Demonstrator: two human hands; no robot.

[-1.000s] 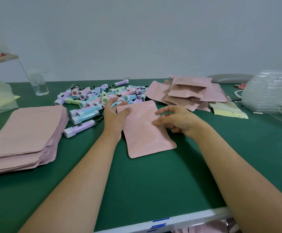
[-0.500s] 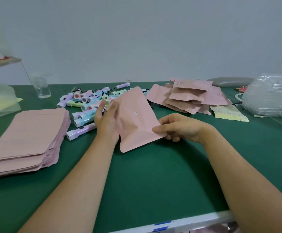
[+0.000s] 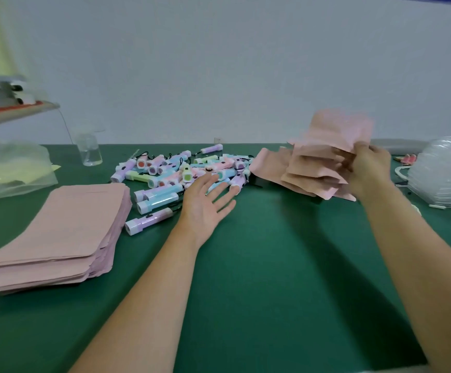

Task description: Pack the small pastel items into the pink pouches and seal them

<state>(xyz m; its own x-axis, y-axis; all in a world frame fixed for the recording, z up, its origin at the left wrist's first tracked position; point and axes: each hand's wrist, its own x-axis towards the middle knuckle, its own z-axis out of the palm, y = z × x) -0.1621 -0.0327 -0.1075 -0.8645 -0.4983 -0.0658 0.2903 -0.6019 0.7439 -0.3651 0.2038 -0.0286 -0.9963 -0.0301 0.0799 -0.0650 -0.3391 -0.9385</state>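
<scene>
Now, left hand (image 3: 207,204): we note it open, palm turned up, fingers straight and spread, holding nothing. It sits low over the green table (image 3: 273,265), at the near edge of the pastel items.
right hand (image 3: 367,168): we record the fingers curled on the right edge of one pink pouch. Motion blur hides the exact pinch.
pink pouch (image 3: 340,130): raised off the table, roughly upright, above the pouch pile at far right. We cannot tell whether it is sealed.
pouch pile (image 3: 308,176): a loose pink heap on the table, just left of the right hand.
pastel items (image 3: 165,173): small torch-shaped pieces in lilac, blue, pink and green, heaped at far centre. The nearest ones lie just left of the left hand.
flat pouch stack (image 3: 57,230): a neat stack at near left, beside the pastel items and well apart from the right hand.
clear cup (image 3: 89,152): upright at far left, beyond the stack.
clear plastic stack (image 3: 445,170): at the far right edge.
</scene>
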